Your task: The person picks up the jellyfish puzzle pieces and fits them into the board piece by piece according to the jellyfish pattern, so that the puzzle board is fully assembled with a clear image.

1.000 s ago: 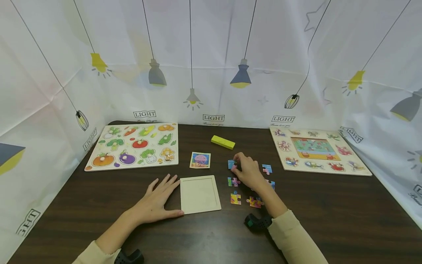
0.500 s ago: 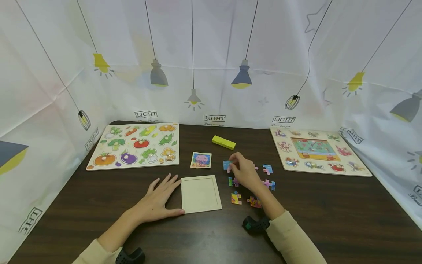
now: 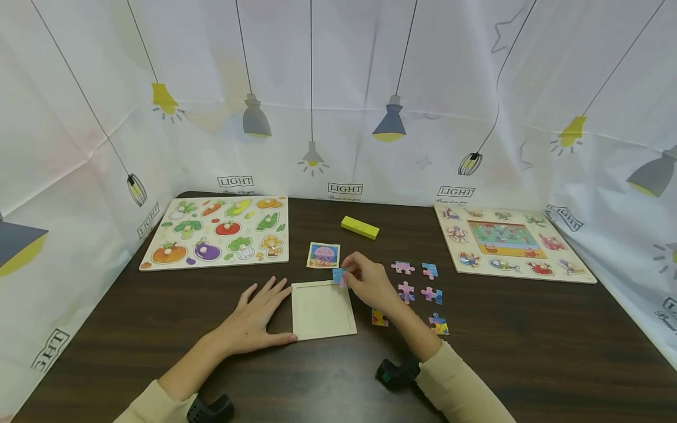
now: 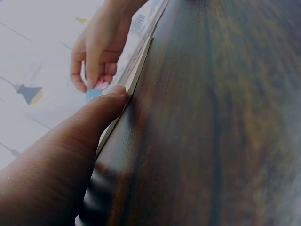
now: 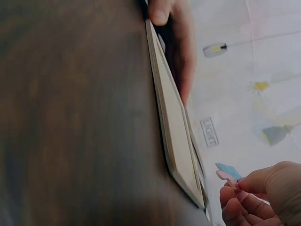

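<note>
My right hand [image 3: 368, 284] pinches a blue-and-pink jigsaw piece [image 3: 337, 275] above the far right corner of a square wooden puzzle tray [image 3: 324, 311]. In the right wrist view the jigsaw piece [image 5: 229, 172] sticks out between thumb and index finger. My left hand [image 3: 255, 324] lies spread on the table, its thumb and fingertips touching the tray's left side. The left wrist view shows that thumb [image 4: 106, 109] against the tray's edge. Several loose pieces lie right of the tray, among them a pink one [image 3: 403, 268] and a yellow-and-blue one [image 3: 438, 324]. My right forearm hides others.
A small jellyfish picture card [image 3: 324, 255] lies behind the tray, with a yellow block [image 3: 359, 227] farther back. A vegetable peg puzzle board [image 3: 217, 232] lies at the back left, a sea-animal puzzle board [image 3: 510, 242] at the back right. A printed curtain [image 3: 338, 88] borders the table.
My right hand has picked up the blue-and-pink jigsaw piece from the far left of the loose pieces and carried it left to the tray's far right corner. My left hand stays by the tray.
</note>
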A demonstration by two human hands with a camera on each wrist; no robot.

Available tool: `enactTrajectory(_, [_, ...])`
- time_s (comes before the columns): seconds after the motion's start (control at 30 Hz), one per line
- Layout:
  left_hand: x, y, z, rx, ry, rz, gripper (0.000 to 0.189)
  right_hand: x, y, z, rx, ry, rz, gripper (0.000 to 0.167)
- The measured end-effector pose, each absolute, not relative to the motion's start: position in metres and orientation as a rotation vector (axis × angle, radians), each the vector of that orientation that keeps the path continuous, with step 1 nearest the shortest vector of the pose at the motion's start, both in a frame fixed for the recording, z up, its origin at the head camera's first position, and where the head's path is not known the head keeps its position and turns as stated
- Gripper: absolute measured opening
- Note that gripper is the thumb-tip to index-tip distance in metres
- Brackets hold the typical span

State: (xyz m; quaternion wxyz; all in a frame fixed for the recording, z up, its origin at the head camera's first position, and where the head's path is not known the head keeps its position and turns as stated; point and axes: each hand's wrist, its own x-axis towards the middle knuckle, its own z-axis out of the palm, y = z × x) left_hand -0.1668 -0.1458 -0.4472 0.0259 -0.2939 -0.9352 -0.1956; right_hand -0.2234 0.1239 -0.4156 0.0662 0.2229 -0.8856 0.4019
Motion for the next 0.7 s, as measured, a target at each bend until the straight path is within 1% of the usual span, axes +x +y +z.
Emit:
enactTrajectory(0.3, [-0.167, -0.146, -0.447, -0.903, -2.908, -0.58, 0.094, -0.217, 0.097, -0.42, 0.754, -2.665, 1.243, 0.011])
enactTrajectory(0.7, [-0.167, -0.147, -0.447, -0.907, -2.903, -0.592, 0.094, -0.217, 0.074, -0.426, 0.757, -2.672, 1.203, 0.006])
